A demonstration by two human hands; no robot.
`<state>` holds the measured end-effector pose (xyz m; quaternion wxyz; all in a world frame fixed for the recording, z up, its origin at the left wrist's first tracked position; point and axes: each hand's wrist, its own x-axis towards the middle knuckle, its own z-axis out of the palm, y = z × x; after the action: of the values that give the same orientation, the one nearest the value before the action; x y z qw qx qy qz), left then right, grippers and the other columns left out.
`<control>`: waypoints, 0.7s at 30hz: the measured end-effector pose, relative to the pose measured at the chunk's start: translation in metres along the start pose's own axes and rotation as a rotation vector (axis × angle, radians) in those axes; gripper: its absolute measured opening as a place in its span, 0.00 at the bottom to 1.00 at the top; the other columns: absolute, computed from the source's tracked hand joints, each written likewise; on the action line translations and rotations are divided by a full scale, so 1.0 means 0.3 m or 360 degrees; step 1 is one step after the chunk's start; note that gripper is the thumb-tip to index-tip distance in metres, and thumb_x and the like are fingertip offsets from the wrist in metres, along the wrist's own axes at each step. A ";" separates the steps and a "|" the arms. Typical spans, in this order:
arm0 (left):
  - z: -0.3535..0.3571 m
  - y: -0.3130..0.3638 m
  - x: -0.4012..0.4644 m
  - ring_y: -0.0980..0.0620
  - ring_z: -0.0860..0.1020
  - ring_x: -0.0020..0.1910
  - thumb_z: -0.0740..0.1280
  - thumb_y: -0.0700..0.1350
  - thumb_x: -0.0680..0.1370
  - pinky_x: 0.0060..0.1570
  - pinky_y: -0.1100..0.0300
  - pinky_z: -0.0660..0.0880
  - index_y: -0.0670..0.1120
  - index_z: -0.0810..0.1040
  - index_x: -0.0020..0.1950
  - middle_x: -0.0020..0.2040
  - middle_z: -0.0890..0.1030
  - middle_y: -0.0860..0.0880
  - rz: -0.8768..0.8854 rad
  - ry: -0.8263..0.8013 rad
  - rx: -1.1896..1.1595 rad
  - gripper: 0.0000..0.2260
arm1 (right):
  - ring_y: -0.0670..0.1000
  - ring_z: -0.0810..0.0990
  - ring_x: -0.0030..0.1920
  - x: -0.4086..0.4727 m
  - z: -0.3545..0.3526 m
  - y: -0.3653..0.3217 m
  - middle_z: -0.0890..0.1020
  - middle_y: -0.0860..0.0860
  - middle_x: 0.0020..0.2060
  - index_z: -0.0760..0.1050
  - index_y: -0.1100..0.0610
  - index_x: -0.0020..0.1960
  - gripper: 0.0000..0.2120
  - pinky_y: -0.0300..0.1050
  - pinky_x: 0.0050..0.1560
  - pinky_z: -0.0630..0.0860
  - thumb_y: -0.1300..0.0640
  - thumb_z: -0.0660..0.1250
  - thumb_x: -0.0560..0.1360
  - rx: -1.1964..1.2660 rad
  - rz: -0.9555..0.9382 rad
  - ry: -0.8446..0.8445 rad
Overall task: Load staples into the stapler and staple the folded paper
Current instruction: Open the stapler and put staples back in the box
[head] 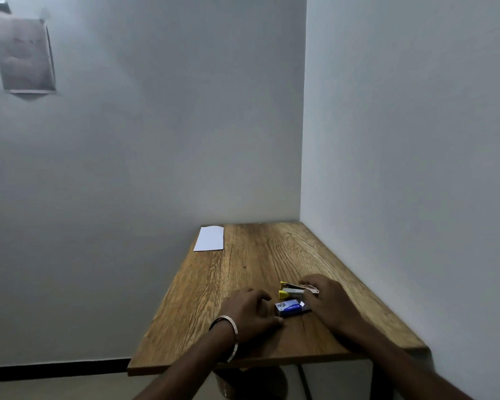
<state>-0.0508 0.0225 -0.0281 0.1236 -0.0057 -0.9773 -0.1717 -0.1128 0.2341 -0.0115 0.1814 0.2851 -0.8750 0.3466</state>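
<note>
A small yellow stapler (pixel 289 291) lies on the wooden table (pixel 251 272) with its top lifted. Just in front of it sits a blue staple box (pixel 289 308). My right hand (pixel 326 301) rests over the stapler's rear end, its fingers touching the metal part and partly hiding it. To the left of the box, my left hand (pixel 250 311), with a bangle on the wrist, lies on the table, fingers curled and thumb near the box's corner. The folded white paper (pixel 210 238) lies at the far left corner of the table.
The table stands in a room corner, with grey walls behind it and along its right side. A sheet of paper (pixel 23 54) is stuck on the far wall, top left. Below the table's front edge, a dark leg and a round object show.
</note>
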 end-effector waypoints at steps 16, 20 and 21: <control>0.034 0.024 0.029 0.56 0.73 0.55 0.66 0.72 0.64 0.56 0.54 0.74 0.61 0.73 0.61 0.58 0.76 0.57 0.0077 0.0033 -0.0135 0.29 | 0.49 0.78 0.61 0.173 -0.097 0.147 0.79 0.51 0.64 0.78 0.51 0.66 0.21 0.36 0.55 0.74 0.68 0.67 0.77 -0.0319 0.0054 -0.0478; 0.036 0.025 0.032 0.56 0.72 0.55 0.64 0.74 0.63 0.57 0.54 0.74 0.61 0.73 0.60 0.58 0.76 0.57 0.0079 0.0023 -0.0121 0.29 | 0.50 0.77 0.63 0.207 -0.077 0.141 0.79 0.51 0.64 0.78 0.52 0.66 0.18 0.37 0.57 0.73 0.61 0.70 0.77 -0.0343 -0.0028 -0.0618; 0.036 0.025 0.031 0.56 0.72 0.55 0.63 0.74 0.63 0.57 0.54 0.74 0.61 0.73 0.60 0.58 0.76 0.57 0.0083 0.0029 -0.0112 0.30 | 0.51 0.77 0.63 0.211 -0.070 0.139 0.80 0.51 0.63 0.79 0.53 0.66 0.17 0.39 0.58 0.73 0.61 0.70 0.77 -0.0369 -0.0046 -0.0646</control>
<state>-0.0622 0.0329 -0.0332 0.1366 -0.0340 -0.9691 -0.2027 -0.1853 0.2503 0.0146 0.0383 0.3387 -0.9234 0.1766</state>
